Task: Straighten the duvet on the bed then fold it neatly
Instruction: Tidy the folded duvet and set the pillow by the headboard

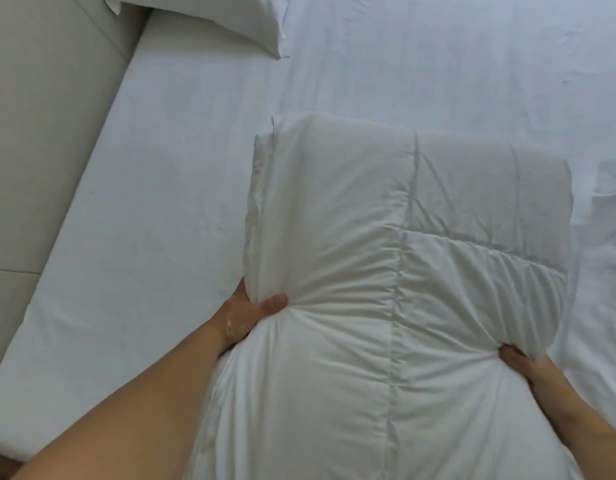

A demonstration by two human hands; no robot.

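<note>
Duvet (386, 254) of white quilted fabric, folded into a thick rectangular bundle, rests on the white-sheeted bed (168, 202), well apart from the white rectangular pillow (209, 19) at the top. At the duvet's left edge the left hand (246, 313) grips the bundle — thumb pressed on top, fingers hidden beneath — and the fabric gathers into radiating creases there. At the right edge the right hand (528, 370) clasps it likewise, thumb showing, fingers tucked under; a pale floor (40, 133) borders the bed at left.
</note>
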